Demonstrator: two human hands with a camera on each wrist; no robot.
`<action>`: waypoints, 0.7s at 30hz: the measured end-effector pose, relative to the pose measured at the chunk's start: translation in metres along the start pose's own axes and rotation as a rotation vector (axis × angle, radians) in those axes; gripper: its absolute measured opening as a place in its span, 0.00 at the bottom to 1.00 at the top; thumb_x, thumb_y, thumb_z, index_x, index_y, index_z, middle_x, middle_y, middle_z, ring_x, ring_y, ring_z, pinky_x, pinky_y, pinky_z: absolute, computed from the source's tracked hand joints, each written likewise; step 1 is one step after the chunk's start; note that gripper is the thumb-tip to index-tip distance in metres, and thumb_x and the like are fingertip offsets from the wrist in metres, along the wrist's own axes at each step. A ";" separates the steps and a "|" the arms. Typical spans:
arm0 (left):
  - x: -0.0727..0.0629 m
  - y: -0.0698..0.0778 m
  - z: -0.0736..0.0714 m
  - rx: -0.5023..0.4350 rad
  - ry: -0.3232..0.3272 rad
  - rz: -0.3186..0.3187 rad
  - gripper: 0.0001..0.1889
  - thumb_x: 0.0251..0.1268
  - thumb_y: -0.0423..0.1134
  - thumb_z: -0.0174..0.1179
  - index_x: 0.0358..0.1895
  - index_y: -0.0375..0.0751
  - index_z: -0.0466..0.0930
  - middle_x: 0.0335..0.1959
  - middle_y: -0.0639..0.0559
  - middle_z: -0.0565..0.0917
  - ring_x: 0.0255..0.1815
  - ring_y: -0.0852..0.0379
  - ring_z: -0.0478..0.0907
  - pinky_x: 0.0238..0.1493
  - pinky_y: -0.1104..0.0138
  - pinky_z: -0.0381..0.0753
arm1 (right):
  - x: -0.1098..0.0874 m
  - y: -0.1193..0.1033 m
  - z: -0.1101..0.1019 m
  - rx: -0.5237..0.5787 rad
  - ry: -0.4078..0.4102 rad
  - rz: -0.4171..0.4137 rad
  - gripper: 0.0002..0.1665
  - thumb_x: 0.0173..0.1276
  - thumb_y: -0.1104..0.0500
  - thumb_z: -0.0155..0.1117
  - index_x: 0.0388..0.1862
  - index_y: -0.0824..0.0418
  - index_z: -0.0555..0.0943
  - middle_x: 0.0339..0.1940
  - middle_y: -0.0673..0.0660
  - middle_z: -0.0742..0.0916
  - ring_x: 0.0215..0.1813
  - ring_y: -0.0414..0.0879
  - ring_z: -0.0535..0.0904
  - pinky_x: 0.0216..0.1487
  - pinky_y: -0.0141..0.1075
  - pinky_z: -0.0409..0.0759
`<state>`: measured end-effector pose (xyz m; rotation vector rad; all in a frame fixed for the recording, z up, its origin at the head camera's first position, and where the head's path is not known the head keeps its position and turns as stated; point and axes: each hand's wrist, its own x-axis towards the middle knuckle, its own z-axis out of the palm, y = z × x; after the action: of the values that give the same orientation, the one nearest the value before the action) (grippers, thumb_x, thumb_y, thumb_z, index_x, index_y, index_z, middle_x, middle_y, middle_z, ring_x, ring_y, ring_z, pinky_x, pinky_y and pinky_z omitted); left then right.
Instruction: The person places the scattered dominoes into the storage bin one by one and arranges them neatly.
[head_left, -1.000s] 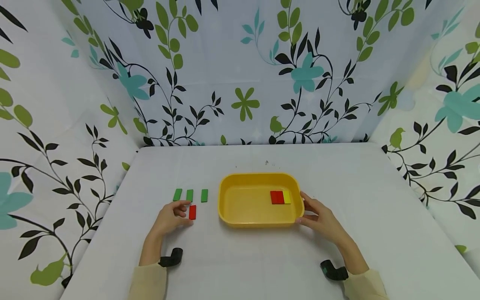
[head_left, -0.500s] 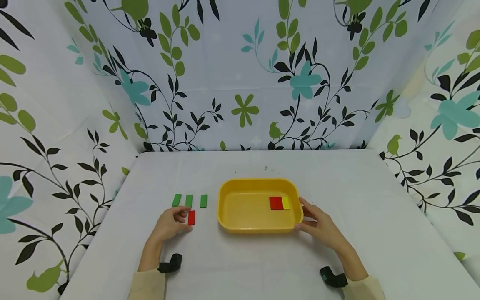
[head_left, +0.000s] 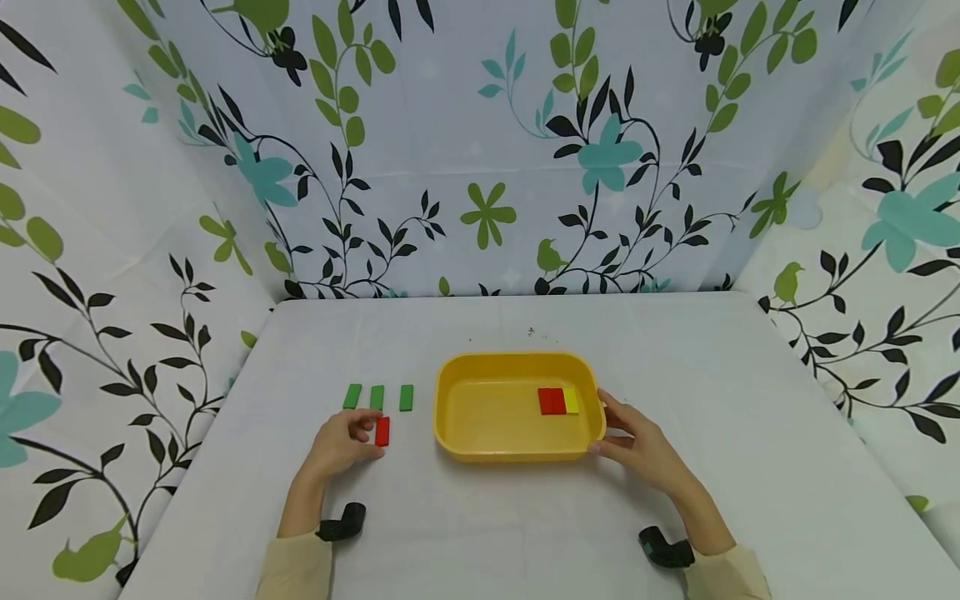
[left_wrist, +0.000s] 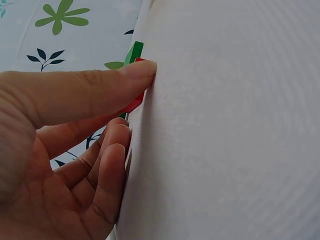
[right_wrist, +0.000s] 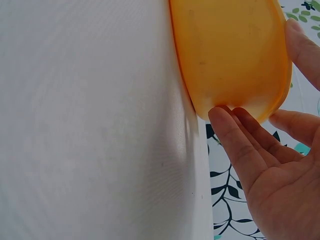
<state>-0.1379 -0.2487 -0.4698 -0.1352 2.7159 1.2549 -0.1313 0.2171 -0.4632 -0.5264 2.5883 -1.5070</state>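
My left hand [head_left: 337, 442] pinches a small red tile [head_left: 382, 432] endwise, index finger at its far end and thumb at its near end. In the left wrist view the thumb covers much of that red tile [left_wrist: 134, 105]. Just beyond it lie three green tiles, a left one [head_left: 352, 396], a middle one [head_left: 377, 397] and a right one [head_left: 406, 397]. My right hand [head_left: 648, 446] grips the right end of a yellow tray [head_left: 480, 408]; the right wrist view shows fingertips against the outside of the tray [right_wrist: 230, 55]. Inside, a red patch [head_left: 551, 401] adjoins a yellow tile [head_left: 572, 401].
A white table [head_left: 480, 525] carries everything. Leaf-patterned cloth [head_left: 420, 150] rises behind it and at both sides. Black wrist cameras, one left [head_left: 343, 522] and one right [head_left: 666, 548], sit on the forearms.
The head view tilts slightly; both hands, the tiles and the tray keep their places relative to each other.
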 end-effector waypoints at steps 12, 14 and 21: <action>-0.003 0.002 0.000 0.006 0.009 0.015 0.26 0.46 0.28 0.73 0.54 0.31 0.81 0.38 0.45 0.78 0.35 0.55 0.70 0.34 0.67 0.70 | -0.001 -0.002 0.000 -0.004 0.000 0.031 0.50 0.60 0.56 0.72 0.78 0.58 0.59 0.63 0.65 0.77 0.63 0.61 0.76 0.56 0.39 0.80; -0.003 0.002 0.000 0.003 0.008 0.018 0.26 0.47 0.28 0.73 0.54 0.30 0.81 0.38 0.45 0.78 0.35 0.55 0.71 0.34 0.67 0.70 | -0.001 -0.002 0.000 -0.005 0.000 0.028 0.50 0.60 0.56 0.72 0.78 0.58 0.59 0.63 0.65 0.77 0.63 0.61 0.76 0.56 0.39 0.80; -0.002 0.000 -0.002 -0.026 0.019 0.015 0.26 0.48 0.28 0.72 0.55 0.31 0.80 0.41 0.43 0.81 0.35 0.57 0.74 0.35 0.70 0.73 | 0.000 -0.002 0.000 -0.008 -0.002 0.019 0.49 0.60 0.56 0.72 0.77 0.59 0.59 0.63 0.65 0.77 0.63 0.61 0.76 0.55 0.38 0.80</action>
<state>-0.1359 -0.2499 -0.4686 -0.1313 2.7223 1.2999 -0.1304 0.2167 -0.4612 -0.5022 2.5911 -1.4901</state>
